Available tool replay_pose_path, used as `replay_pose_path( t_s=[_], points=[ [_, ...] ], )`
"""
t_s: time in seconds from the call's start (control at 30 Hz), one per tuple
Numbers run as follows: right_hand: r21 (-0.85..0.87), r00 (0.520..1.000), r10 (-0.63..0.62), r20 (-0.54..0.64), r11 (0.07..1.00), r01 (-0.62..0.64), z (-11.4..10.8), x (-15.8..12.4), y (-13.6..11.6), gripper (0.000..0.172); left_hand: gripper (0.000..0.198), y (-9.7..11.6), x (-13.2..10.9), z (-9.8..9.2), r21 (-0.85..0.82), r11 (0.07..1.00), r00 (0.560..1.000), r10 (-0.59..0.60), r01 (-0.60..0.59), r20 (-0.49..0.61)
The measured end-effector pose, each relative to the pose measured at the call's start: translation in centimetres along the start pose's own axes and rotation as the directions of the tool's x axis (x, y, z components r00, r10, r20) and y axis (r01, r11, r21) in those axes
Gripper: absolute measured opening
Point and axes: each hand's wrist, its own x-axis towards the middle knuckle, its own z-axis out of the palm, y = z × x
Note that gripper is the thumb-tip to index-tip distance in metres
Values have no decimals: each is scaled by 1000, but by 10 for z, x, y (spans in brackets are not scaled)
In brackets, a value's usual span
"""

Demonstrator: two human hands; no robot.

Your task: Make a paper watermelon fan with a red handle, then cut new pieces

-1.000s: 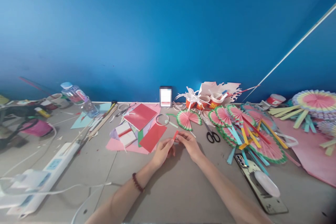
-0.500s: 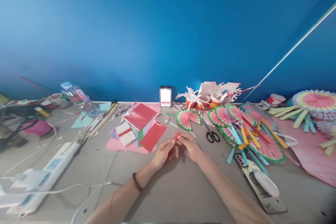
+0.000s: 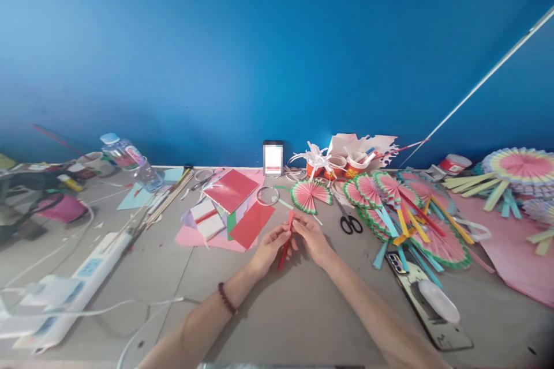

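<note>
A narrow folded strip of red paper (image 3: 283, 256) is held between my two hands over the grey table. My left hand (image 3: 269, 248) pinches it from the left side, thumb on top. From the right, my right hand (image 3: 310, 237) grips the same strip near its upper end with closed fingers. The strip's lower end slants down toward me, below the fingers. Just beyond my left hand lies a red paper sheet (image 3: 252, 225). Black-handled scissors (image 3: 351, 225) rest right of my right hand, and a pink and green pleated paper fan (image 3: 310, 196) lies beyond both hands.
A tape roll (image 3: 268, 196) and a plastic-wrapped red paper pack (image 3: 231, 190) lie beyond. Pleated fans (image 3: 402, 190) crowd the right, near a phone (image 3: 433, 305) with a white mouse (image 3: 439, 301). At left are a power strip (image 3: 97, 259), a bottle (image 3: 125, 153) and wooden sticks (image 3: 167, 202).
The red paper strip now stands more upright, and its lower end shows beneath my fingers. Both hands keep nearly the same place, with small finger shifts.
</note>
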Motion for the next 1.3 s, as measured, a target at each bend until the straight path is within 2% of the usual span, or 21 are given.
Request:
replay_pose_path(
  t_s=[0.1,0.2,0.33,0.43,0.53,0.6,0.67,0.73,0.8,0.87,0.97,1.07,1.17,1.3],
  points=[
    [-68,995,-67,-70,996,62,5,-4,-1,37,37,-2,0,0,9,1000,999,18,-18,-31],
    [-83,993,-58,-104,995,49,9,-5,-4,35,40,-4,2,-1,63,997,999,39,-37,-36],
    [-59,979,-104,-173,994,95,8,-4,-18,35,41,-3,5,-1,207,971,988,141,-124,-70],
    [-64,957,-155,-245,988,144,2,-3,-36,34,33,-1,6,1,370,913,970,224,-173,-99],
    [-142,932,-194,-306,977,157,-9,-5,-57,37,23,-2,7,7,611,771,957,280,-180,-71],
    [-231,914,-233,-334,960,160,-20,-8,-67,38,22,-2,11,11,739,643,954,300,-202,-1],
    [-336,896,-265,-357,931,142,-34,-11,-71,38,24,0,20,14,809,522,938,333,-271,99],
    [-460,867,-308,-392,882,105,-50,-14,-68,37,28,5,35,17,851,375,892,399,-368,210],
    [-584,849,-359,-386,808,76,-65,-17,-61,36,29,11,54,19,890,209,847,453,-405,279],
    [-703,818,-470,-332,701,117,-76,-17,-53,33,25,14,76,21,949,55,831,500,-311,244],
    [-828,769,-599,-222,532,176,-82,-16,-43,29,31,12,105,24,978,34,826,542,-207,156],
    [-893,753,-645,-131,406,192,-81,-14,-39,27,40,6,123,27,999,-13,836,547,-47,46],
    [-928,744,-664,-73,319,194,-81,-14,-38,25,30,3,132,28,998,-55,864,502,-12,39],
    [-948,752,-656,-56,271,166,-83,-15,-37,24,21,4,133,27,998,-69,863,503,-13,46]
  ],
)
